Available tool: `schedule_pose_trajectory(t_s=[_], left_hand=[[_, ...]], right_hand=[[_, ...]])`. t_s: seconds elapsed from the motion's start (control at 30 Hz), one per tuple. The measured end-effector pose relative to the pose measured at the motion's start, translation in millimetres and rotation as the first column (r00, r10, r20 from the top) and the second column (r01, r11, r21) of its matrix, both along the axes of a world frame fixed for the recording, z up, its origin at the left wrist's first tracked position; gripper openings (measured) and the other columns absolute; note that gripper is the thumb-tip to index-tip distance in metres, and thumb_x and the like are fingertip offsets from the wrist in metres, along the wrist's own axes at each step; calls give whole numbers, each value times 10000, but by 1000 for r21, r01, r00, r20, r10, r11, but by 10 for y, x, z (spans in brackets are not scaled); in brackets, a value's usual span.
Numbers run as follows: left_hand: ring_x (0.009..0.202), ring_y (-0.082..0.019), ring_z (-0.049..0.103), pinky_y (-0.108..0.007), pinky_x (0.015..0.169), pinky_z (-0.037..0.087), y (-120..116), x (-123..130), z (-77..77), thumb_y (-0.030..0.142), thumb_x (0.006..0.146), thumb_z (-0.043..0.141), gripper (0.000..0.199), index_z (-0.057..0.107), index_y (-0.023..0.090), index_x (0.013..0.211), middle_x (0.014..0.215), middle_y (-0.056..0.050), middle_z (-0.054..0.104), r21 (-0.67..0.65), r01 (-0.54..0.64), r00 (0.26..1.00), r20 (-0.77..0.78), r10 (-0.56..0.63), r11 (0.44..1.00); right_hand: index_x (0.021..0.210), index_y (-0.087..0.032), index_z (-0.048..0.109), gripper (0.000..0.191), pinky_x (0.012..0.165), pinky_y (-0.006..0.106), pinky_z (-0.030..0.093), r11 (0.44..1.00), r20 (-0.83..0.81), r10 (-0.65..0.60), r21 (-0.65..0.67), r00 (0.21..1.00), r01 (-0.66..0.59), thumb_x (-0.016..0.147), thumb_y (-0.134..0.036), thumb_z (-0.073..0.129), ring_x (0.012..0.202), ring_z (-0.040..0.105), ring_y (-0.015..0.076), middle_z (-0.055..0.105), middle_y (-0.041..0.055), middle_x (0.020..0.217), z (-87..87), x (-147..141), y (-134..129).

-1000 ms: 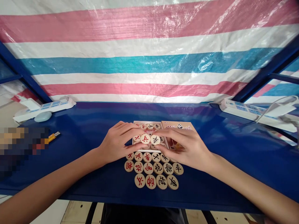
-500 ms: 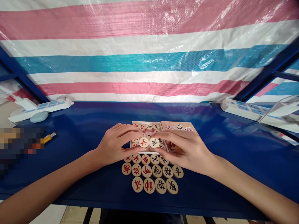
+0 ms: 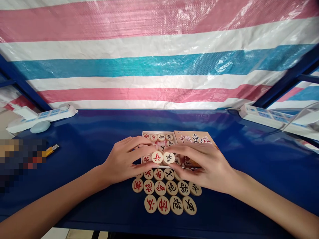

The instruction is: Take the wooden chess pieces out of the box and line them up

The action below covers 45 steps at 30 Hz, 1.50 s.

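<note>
Fingers of the left hand pinch a red-marked disc by its rim; the right hand pinches a black-marked disc likewise. These 2 are held side by side above the near part of the box. They look wooden, so probably light, stiff and hard to break, with smooth faces that could slip; the rounded edge offers the best hold. The red character seems to be 兵, the black 卒. On the lid, 中國 reads clearly, with 2 more brush characters after it.
</note>
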State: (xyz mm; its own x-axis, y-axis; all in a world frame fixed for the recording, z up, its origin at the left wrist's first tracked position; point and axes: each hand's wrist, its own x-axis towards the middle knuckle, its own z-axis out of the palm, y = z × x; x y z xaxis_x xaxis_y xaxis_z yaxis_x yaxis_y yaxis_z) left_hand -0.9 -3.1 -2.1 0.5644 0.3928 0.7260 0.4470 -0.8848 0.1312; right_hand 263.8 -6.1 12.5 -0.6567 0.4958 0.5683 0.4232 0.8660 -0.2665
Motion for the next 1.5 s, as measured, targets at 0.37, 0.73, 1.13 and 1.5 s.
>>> schedule_pose_trajectory(t_s=[0.37, 0.73, 1.13, 1.5], left_hand=[[957, -104, 652, -204, 837, 539, -32, 1, 4, 261, 842, 755, 296, 654, 189, 1110, 1112, -37, 659, -90, -15, 1000, 12, 16, 996], [969, -100, 656, -186, 855, 528, -43, 18, 53, 217, 834, 761, 304, 668, 175, 1120, 1104, -37, 674, -101, -24, 1000, 11, 25, 995], [944, -189, 660, -355, 830, 479, -103, 65, 93, 260, 801, 722, 235, 619, 204, 1005, 1060, -36, 700, -143, -1, 999, -49, -6, 990], [1064, -220, 603, -372, 912, 415, -92, 64, 106, 430, 824, 727, 273, 612, 224, 961, 1136, -43, 655, -240, 59, 975, -196, -108, 969]], right_hand=[[1227, -222, 609, 369, 591, 252, 463, 1000, 11, -10, -12, 1000, 10, 868, -213, 694, 602, 583, 82, 639, -50, 733, -3, 12, -12], [1215, -200, 612, 331, 654, 247, 480, 1000, 5, 15, 15, 1000, -15, 892, -233, 677, 676, 614, 88, 701, -24, 861, 48, -5, -7], [1131, -210, 600, 305, 831, 310, 506, 995, 18, 71, -67, 997, -70, 851, -287, 695, 956, 651, 151, 699, 12, 1093, 50, -7, -16], [964, -209, 623, 187, 798, 397, 440, 988, 215, 148, -81, 965, -134, 881, -376, 625, 932, 577, 216, 664, 64, 1061, 120, -49, -54]])
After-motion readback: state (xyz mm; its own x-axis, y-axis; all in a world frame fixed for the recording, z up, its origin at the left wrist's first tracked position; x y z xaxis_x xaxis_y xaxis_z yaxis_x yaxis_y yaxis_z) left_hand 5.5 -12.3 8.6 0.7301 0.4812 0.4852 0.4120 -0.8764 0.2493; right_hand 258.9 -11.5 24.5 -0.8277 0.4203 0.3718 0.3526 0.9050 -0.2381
